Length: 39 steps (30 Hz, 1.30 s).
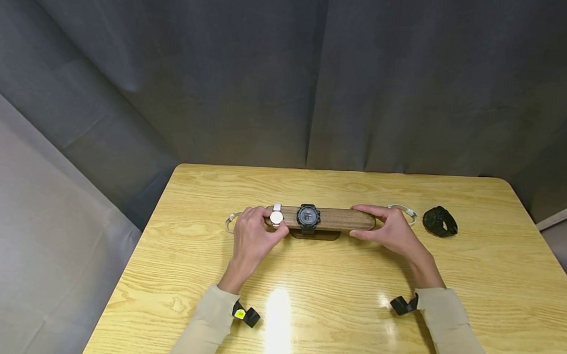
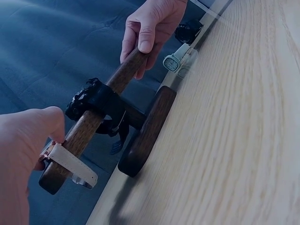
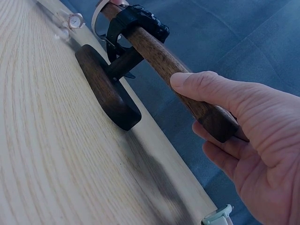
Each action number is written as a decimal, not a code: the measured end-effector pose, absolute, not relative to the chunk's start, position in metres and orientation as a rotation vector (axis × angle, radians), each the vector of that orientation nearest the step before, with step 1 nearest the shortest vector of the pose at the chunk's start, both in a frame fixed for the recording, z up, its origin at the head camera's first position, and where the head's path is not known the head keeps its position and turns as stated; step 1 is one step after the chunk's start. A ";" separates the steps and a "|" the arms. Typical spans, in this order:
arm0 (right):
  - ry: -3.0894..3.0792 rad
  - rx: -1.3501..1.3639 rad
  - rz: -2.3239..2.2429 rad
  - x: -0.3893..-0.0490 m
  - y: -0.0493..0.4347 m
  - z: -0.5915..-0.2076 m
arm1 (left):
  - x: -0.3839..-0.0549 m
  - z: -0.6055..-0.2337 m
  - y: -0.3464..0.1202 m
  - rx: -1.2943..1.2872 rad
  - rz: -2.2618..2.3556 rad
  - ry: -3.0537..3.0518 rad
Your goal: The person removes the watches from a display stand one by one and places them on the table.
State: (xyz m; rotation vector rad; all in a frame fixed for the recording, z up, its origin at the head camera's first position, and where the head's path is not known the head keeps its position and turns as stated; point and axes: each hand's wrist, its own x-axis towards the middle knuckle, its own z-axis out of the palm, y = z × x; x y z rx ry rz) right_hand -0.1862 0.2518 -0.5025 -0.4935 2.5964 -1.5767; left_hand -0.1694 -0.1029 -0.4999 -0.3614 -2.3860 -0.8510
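A dark wooden watch stand (image 1: 340, 219) has a T shape, its bar raised above a rounded base (image 3: 105, 89) on the table. Around the middle of the bar sits a chunky black watch (image 1: 308, 216), its strap ends hanging below in the left wrist view. Near the bar's left end, my left hand (image 1: 253, 236) pinches a white-strapped watch (image 2: 70, 161) by its case; the strap loops around the bar. My right hand (image 1: 396, 232) holds the bar's right end, thumb on the near side and fingers on the far side.
Behind my left hand lies a light-strapped watch (image 1: 232, 223), partly hidden. Just past the right hand is a pale green watch (image 1: 408, 210), with another black watch (image 1: 439, 221) farther right. A dark curtain (image 1: 249, 92) hangs behind the wooden table (image 1: 336, 288).
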 end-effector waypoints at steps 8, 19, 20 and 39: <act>2.600 -0.496 -1.581 -0.188 0.250 -0.503 | -0.173 -0.498 -0.110 -0.344 -0.839 -2.388; 2.580 -0.490 -1.599 -0.193 0.246 -0.505 | -0.174 -0.500 -0.120 -0.345 -0.834 -2.387; 2.578 -0.490 -1.600 -0.193 0.245 -0.505 | -0.174 -0.500 -0.120 -0.342 -0.835 -2.389; 2.580 -0.485 -1.590 -0.194 0.246 -0.505 | -0.174 -0.498 -0.133 -0.316 -0.846 -2.382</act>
